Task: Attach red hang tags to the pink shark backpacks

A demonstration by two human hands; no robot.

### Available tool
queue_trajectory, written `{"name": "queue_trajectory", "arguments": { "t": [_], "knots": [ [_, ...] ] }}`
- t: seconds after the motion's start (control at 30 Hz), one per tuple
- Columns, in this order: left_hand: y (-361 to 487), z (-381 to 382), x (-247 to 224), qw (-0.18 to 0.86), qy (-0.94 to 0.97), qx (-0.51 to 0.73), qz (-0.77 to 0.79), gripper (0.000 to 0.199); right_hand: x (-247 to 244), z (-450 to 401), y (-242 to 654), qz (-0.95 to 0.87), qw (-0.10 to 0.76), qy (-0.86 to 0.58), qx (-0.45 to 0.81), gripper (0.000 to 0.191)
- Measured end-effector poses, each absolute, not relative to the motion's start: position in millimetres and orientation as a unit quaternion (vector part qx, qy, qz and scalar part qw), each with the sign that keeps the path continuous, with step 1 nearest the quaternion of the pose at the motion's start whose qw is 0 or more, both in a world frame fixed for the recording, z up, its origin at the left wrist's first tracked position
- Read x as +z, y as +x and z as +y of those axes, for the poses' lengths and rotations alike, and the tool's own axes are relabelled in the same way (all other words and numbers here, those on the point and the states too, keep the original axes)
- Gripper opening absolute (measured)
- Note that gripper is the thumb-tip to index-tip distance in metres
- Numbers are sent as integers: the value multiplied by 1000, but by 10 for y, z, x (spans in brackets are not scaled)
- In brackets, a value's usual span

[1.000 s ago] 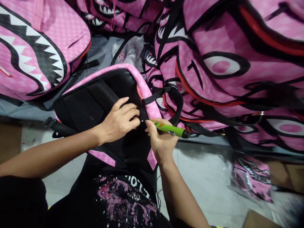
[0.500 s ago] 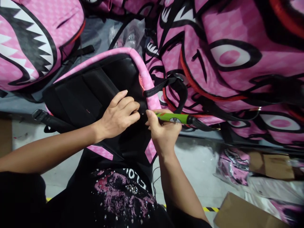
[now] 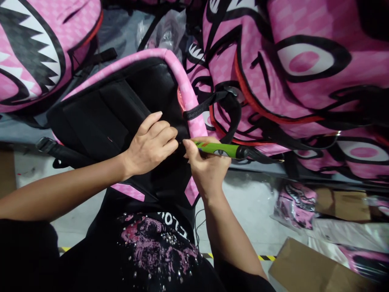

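A black backpack with pink checked edging [image 3: 118, 109] lies between my body and the table. My left hand [image 3: 152, 144] rests on its black panel, fingers curled and pressed together; whatever they may pinch is too small to make out. Just to the right, my right hand [image 3: 208, 164] is wrapped round a green pen-like tool [image 3: 223, 150] with a black end. Its tip is hidden by my fingers near the panel. A black strap with a metal buckle [image 3: 223, 97] loops off the backpack's right edge.
Pink shark-face backpacks [image 3: 306, 61] are piled at the right, and another [image 3: 36, 52] lies at the upper left. Clear plastic wrapping [image 3: 170, 30] sits behind. On the floor at lower right are a cardboard box [image 3: 310, 263] and a plastic-wrapped pink bag [image 3: 299, 205].
The view has shifted slightly. Both hands remain close together at the same part of the panel, with the green tool still in my right hand.
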State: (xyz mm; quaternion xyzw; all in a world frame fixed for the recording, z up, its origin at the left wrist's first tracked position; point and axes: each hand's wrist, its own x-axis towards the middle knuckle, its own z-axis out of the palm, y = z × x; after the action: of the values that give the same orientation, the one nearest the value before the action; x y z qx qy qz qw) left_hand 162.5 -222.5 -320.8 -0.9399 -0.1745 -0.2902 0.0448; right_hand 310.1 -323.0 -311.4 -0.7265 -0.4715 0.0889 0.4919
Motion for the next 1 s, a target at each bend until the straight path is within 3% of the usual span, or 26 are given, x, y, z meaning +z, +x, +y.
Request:
{"name": "queue_trajectory", "arguments": {
  "t": [0.37,1.0],
  "knots": [
    [1637,-2244,-3167,111,-924,-331,-155,11,-3120,-3271,3096,-437,504,-735,122,22],
    [1665,-2242,-3185,100,-919,-349,-152,10,-3099,-3257,3055,-379,546,-725,180,24]
  ]
}}
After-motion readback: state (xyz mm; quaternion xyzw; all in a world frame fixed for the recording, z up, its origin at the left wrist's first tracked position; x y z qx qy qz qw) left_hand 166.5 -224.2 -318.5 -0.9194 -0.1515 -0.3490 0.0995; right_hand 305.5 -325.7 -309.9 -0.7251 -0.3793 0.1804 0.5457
